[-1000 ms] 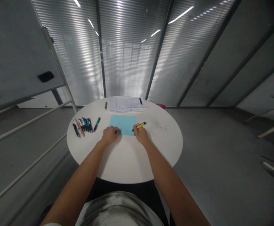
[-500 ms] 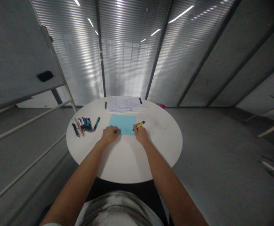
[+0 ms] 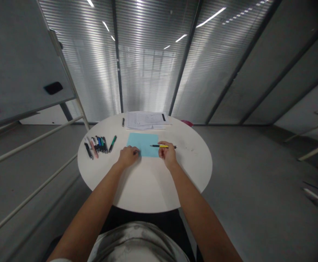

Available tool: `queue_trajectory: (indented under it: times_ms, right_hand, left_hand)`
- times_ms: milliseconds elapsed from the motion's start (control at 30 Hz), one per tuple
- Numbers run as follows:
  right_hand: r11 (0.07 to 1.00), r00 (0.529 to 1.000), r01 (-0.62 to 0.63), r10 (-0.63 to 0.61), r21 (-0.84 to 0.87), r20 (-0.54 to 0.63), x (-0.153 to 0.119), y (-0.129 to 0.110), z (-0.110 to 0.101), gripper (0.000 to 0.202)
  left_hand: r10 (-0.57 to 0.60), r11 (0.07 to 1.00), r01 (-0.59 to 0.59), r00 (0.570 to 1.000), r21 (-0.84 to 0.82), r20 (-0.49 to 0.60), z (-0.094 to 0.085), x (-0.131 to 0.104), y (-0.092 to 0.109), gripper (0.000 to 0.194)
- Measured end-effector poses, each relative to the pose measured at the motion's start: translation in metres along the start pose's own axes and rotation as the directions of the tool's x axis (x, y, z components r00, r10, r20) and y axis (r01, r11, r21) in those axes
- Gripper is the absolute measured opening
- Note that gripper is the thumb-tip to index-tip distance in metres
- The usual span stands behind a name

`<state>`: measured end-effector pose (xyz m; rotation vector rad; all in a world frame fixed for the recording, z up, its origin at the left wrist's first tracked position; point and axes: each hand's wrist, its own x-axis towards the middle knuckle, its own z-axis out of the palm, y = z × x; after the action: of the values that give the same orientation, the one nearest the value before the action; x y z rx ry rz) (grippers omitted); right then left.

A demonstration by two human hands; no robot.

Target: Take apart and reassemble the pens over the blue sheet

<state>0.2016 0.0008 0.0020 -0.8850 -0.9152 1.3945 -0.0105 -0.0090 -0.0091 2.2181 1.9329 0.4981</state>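
Observation:
A light blue sheet of paper (image 3: 144, 140) lies on the round white table (image 3: 145, 185) in front of me. My left hand (image 3: 127, 156) rests over its lower left part with the fingers curled in. Something small and dark shows at those fingertips, too small to name. At the sheet's right edge, my right hand (image 3: 169, 154) pinches a yellow and black pen (image 3: 163, 146). The pen lies nearly level, its tip pointing left over the paper; whether the tip touches the sheet I cannot tell.
Several pens and markers (image 3: 99, 144) lie in a row at the table's left, with a green and black pen (image 3: 112, 143) beside them. Printed papers (image 3: 145, 120) and a dark pen (image 3: 123, 122) lie at the far edge. A whiteboard frame (image 3: 78, 105) stands at the left.
My right hand has shifted slightly right, and the pen has turned from slanting over the hand to nearly level, tip to the left. My left hand has kept its place.

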Motion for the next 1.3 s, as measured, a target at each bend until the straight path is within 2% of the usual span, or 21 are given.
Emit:
queue_trajectory:
  times_ms: [67, 133, 267, 333, 467, 700, 867, 1033, 1133, 1300]
  right_hand:
    - [0.999, 0.997, 0.037, -0.036, 0.014, -0.066, 0.000, 0.002, 0.002, 0.019]
    - [0.998, 0.999, 0.034, -0.032, 0.052, -0.041, -0.002, -0.001, 0.002, 0.016]
    - [0.978, 0.974, -0.103, 0.062, 0.180, 0.218, -0.012, -0.010, 0.002, 0.035]
    - [0.973, 0.959, -0.140, 0.088, 0.182, 0.268, -0.015, -0.012, 0.003, 0.038]
    - [0.981, 0.975, -0.146, 0.122, 0.124, 0.186, -0.014, -0.008, 0.007, 0.036]
    - [0.995, 0.987, -0.084, 0.077, 0.049, 0.141, -0.009, -0.005, 0.006, 0.064]
    - [0.983, 0.961, -0.157, 0.131, 0.091, 0.244, -0.015, -0.011, 0.006, 0.061]
    - [0.973, 0.928, -0.167, 0.100, 0.160, 0.360, -0.020, -0.014, 0.004, 0.054]
    - [0.968, 0.948, -0.120, 0.046, 0.220, 0.315, -0.017, -0.013, 0.001, 0.042]
    - [0.973, 0.995, -0.065, 0.046, 0.220, 0.093, -0.009, -0.010, 0.003, 0.027]
  left_hand:
    - [0.006, 1.000, -0.006, 1.000, 0.003, -0.009, 0.001, 0.000, -0.001, 0.034]
    - [0.016, 1.000, -0.016, 1.000, 0.006, -0.010, 0.001, 0.000, -0.001, 0.034]
    - [0.009, 1.000, -0.009, 1.000, 0.016, -0.004, 0.000, 0.000, 0.000, 0.034]
    - [0.002, 1.000, -0.002, 1.000, 0.019, 0.001, 0.000, -0.001, 0.001, 0.034]
    - [0.008, 1.000, -0.007, 1.000, 0.020, -0.005, 0.000, 0.000, 0.000, 0.034]
    - [0.015, 1.000, -0.015, 1.000, 0.028, -0.015, 0.001, 0.001, -0.001, 0.034]
    - [0.003, 1.000, -0.003, 1.000, 0.030, -0.001, -0.001, 0.000, 0.000, 0.034]
    - [0.000, 1.000, 0.000, 1.000, 0.019, 0.002, 0.000, 0.000, 0.000, 0.034]
    - [-0.002, 1.000, 0.002, 1.000, 0.022, 0.002, 0.000, 0.001, -0.001, 0.034]
    - [0.002, 1.000, -0.002, 1.000, 0.025, 0.009, 0.000, 0.000, -0.002, 0.034]
